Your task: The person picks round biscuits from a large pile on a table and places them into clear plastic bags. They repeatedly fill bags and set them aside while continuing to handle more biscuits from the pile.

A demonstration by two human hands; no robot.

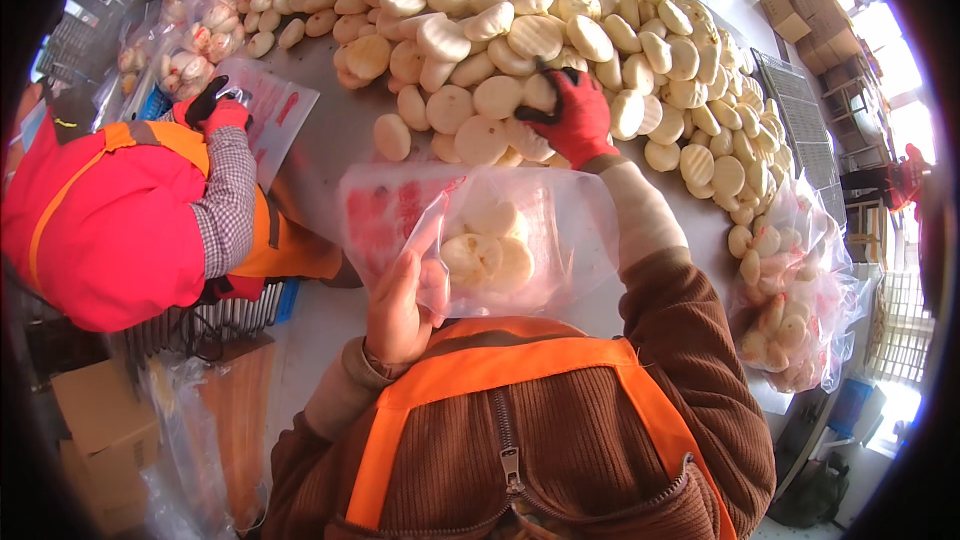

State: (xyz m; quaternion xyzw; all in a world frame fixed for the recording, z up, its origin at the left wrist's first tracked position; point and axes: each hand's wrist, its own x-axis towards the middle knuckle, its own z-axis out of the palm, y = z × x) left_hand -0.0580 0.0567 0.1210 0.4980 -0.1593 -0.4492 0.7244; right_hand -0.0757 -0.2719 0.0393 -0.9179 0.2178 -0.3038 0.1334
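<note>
Though illegible, red print (395, 215) on bag (580, 250).

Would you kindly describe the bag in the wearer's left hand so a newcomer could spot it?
Start at the big heap of pale buns; just below it in the picture, in front of the orange apron, is the clear bag. The bare left hand grips its lower left side. Only a few buns show inside, unlike the crowded bag at far right.

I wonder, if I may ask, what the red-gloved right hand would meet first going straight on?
The right hand would probably first meet the pale, round, bun-like piece just ahead; depth is unclear.
</note>
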